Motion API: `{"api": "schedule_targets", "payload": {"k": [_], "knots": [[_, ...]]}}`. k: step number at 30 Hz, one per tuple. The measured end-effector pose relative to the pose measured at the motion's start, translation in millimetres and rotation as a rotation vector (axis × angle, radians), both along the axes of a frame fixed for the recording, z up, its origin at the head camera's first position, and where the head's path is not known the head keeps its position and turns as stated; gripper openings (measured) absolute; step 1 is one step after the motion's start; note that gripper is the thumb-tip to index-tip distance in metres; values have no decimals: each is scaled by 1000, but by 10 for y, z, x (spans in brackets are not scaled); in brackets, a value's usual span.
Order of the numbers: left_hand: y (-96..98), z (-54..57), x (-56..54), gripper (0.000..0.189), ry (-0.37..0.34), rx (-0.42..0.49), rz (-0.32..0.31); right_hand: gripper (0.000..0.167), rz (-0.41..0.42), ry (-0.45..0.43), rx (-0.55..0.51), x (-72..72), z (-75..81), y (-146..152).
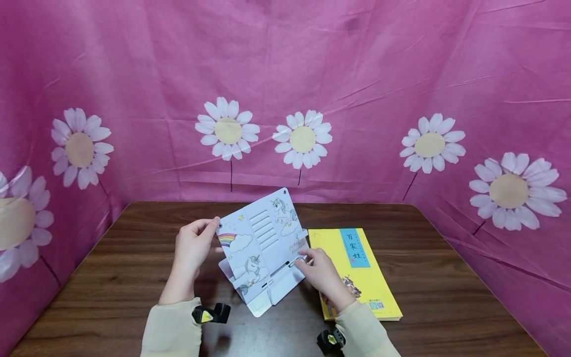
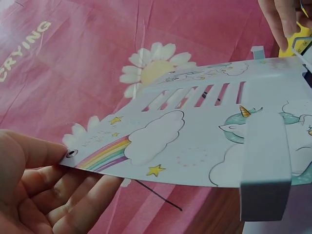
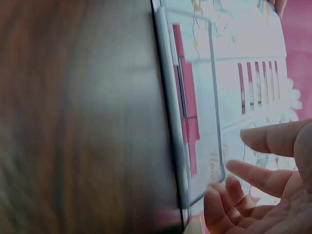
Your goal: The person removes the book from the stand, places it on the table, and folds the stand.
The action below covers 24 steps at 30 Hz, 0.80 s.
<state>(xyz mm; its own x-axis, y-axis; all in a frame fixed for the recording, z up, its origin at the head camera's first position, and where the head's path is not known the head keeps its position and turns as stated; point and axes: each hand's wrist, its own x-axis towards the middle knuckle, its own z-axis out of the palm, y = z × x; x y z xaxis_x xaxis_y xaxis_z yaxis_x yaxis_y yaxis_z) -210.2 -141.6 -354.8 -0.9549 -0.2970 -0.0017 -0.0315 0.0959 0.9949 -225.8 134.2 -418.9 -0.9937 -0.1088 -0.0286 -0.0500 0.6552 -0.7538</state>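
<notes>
A white folding book stand [image 1: 267, 223] with unicorns, a rainbow and a slotted middle is tilted above the table, its back panel raised from the base [image 1: 287, 286]. My left hand [image 1: 194, 245] pinches the panel's upper left corner, thumb on the printed face and fingers behind, beside a small metal eyelet [image 2: 72, 153]. At the lower right edge is my right hand [image 1: 323, 270]. In the right wrist view its fingertips sit at the corner of a thin wire frame [image 3: 217, 107], with the thumb apart from the index finger. A folded white clip [image 2: 265, 170] crosses the panel's lower edge.
A yellow book [image 1: 379, 287] with a blue title label lies right of the stand, partly under my right forearm. The brown wooden table [image 1: 111, 297] ends at a pink cloth [image 1: 357, 64] printed with daisies. Black straps circle both wrists.
</notes>
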Motion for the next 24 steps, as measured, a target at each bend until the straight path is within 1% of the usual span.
{"api": "schedule_targets", "payload": {"k": [3,6,10,14,19,21,24], "knots": [[-10,7,2,40,-17,-24,-7,34,28,-5,-2,39,5,-61],[-10,27,12,38,-19,-8,-14,34,68,-34,-15,71,1,-109],[-8,68,45,35,-31,0,-32,35,112,-42,-34,87,-31,-140],[-13,88,65,31,-57,-43,-38,37,138,-47,-50,84,-53,-152],[-9,88,59,32,-64,-97,-35,44,156,-71,-91,70,-71,-142],[-7,91,65,34,-62,-111,-48,45,154,-74,-117,63,-77,-135],[-19,106,102,38,-60,-161,-99,46,151,-74,-154,57,-81,-127]]}}
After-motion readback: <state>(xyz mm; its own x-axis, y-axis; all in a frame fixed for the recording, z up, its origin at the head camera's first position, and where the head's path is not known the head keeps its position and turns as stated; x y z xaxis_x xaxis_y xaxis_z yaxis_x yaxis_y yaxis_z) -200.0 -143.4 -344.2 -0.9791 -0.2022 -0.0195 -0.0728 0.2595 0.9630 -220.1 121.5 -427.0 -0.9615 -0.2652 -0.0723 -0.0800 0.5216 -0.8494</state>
